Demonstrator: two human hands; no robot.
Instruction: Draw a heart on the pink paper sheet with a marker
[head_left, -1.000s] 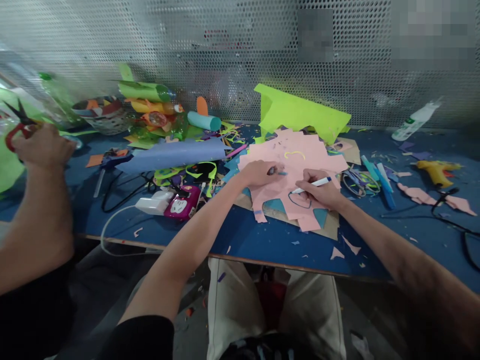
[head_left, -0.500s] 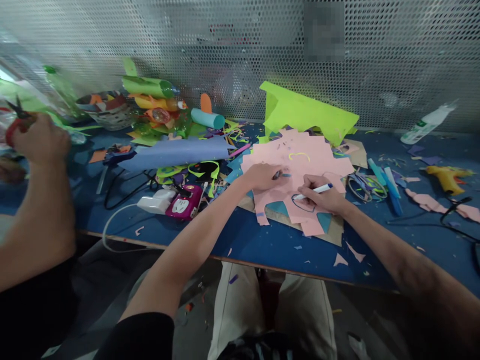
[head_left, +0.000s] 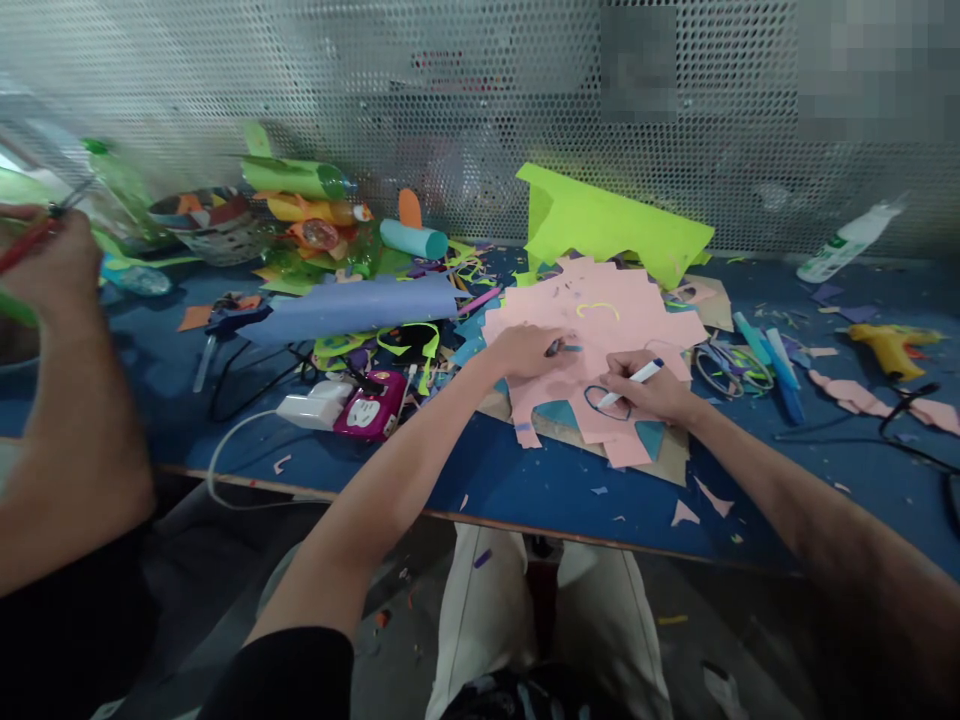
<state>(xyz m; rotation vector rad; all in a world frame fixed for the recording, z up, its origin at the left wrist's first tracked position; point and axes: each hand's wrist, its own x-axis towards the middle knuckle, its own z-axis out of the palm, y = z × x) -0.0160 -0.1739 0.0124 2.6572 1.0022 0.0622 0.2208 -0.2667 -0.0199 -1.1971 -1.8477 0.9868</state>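
Observation:
A pale pink paper cut-out (head_left: 637, 305) with stepped edges lies in front of me over a piece of brown cardboard (head_left: 667, 462). My right hand (head_left: 641, 388) grips a white marker (head_left: 631, 384) with a blue end, its tip down on the pink paper. A dark blue looped line (head_left: 598, 410) is drawn around the tip. My left hand (head_left: 529, 352) presses on the paper to the left, fingers curled around a small dark and blue item that I cannot make out. Above the hands a short yellow curved line (head_left: 598, 308) shows on the paper.
At the left, a co-worker's hand (head_left: 56, 260) holds red-handled scissors (head_left: 34, 243). A magenta power adapter (head_left: 373, 405) with a white plug sits left of my forearm. Rolled blue paper (head_left: 360, 308), lime paper (head_left: 607, 225), a yellow glue gun (head_left: 892, 350) and a glue bottle (head_left: 847, 243) lie around.
The blue line has grown into a nearly closed loop, as the marker tip moved slightly right. My left hand stays put. The co-worker's hand with scissors has shifted left and turned.

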